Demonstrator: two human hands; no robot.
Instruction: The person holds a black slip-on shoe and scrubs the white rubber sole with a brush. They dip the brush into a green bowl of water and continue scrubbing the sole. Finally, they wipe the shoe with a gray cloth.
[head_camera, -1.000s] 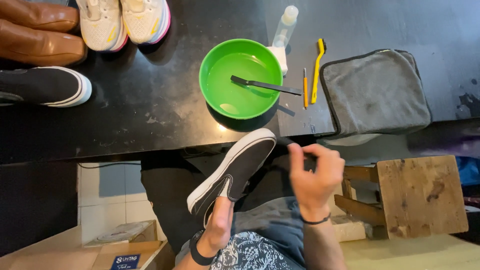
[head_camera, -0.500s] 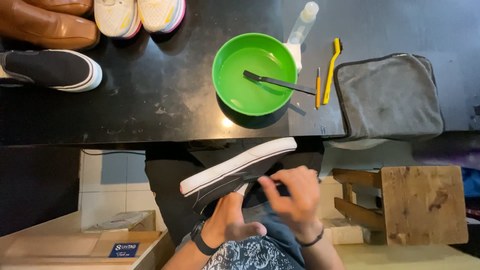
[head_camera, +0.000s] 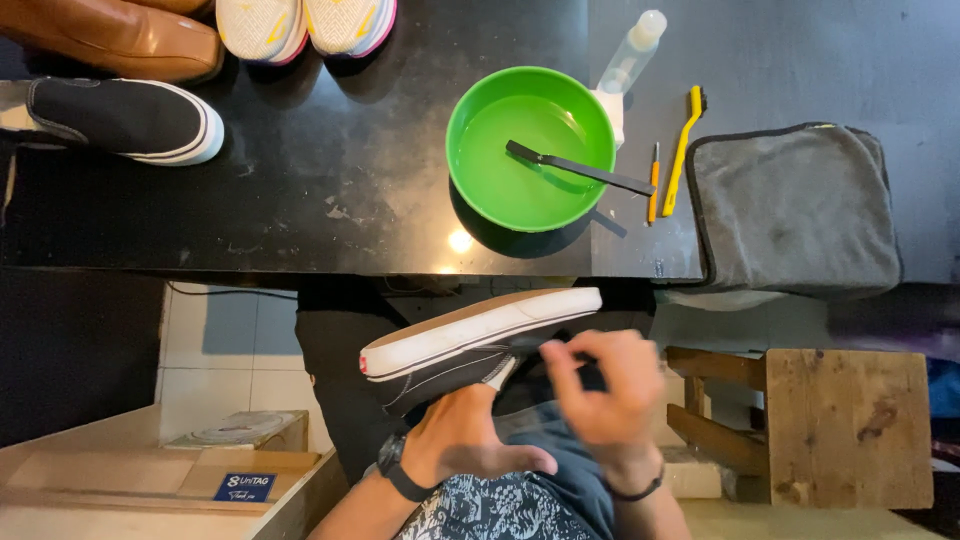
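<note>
The black table (head_camera: 330, 200) is stretching across the view well above both hands. On it, up and to the right of the hands, a grey folded cloth (head_camera: 795, 215) is lying, and straight above them a green bowl (head_camera: 530, 148) is holding a black brush (head_camera: 578, 168). Far up and left of the hands, a second black slip-on shoe (head_camera: 125, 118) is resting beside a brown shoe (head_camera: 120, 38). A wooden stool (head_camera: 830, 425) is standing just right of the right hand. The black shoe with the white sole (head_camera: 470, 345) is lying tilted on its side over the lap, sole facing up, below the table edge. The left hand (head_camera: 470, 440) is reaching into its opening from below, thumb spread outward. The right hand (head_camera: 605, 385) is curling its fingers at the shoe's heel end, blurred, so I cannot tell whether it is pinching anything.
</note>
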